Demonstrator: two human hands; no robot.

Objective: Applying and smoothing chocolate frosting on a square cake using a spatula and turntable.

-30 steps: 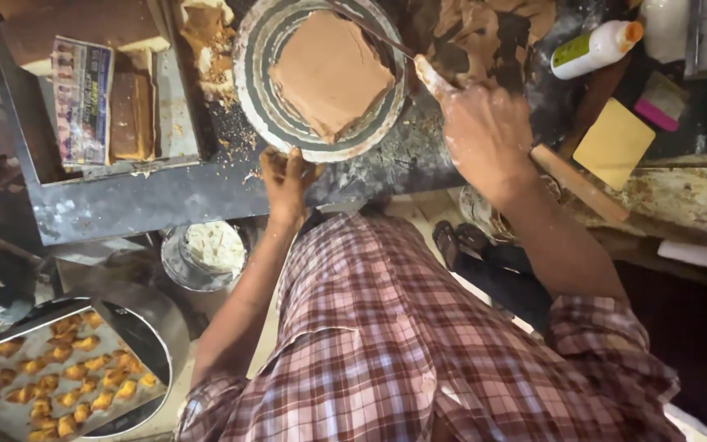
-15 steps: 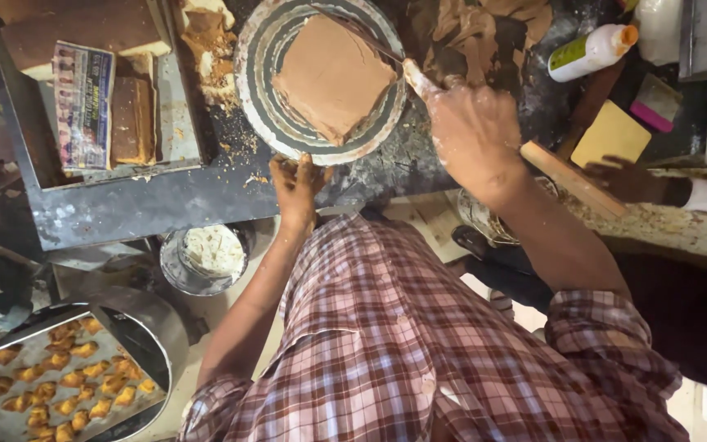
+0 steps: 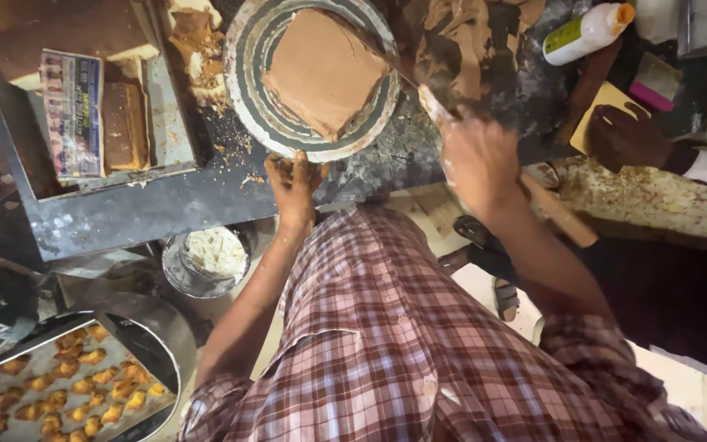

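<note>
Head view. We see a square, brown-frosted cake [image 3: 323, 69] centred on a round turntable [image 3: 243, 98] on the dark, smeared worktop [image 3: 165, 209]. The cake lies straight ahead of the body, beyond both hands. Its frosting is matte and largely smooth, and one corner points toward the left hand.

Our left hand [image 3: 294, 180] is the nearer one: its fingertips rest on the near rim of the turntable, fingers curled lightly over the edge, grasping nothing else.

Our right hand [image 3: 478, 155] is clenched around the handle of a palette knife [image 3: 419, 90]. The knife's long axis runs from the hand up and left toward the cake's right edge; we cannot tell whether the blade touches it.

To the right, another person's hand [image 3: 622, 135] rests on a yellow card [image 3: 603, 102], near a squeeze bottle [image 3: 587, 31]. Lower left, a tray of small pastries [image 3: 42, 393] sits well apart.
</note>
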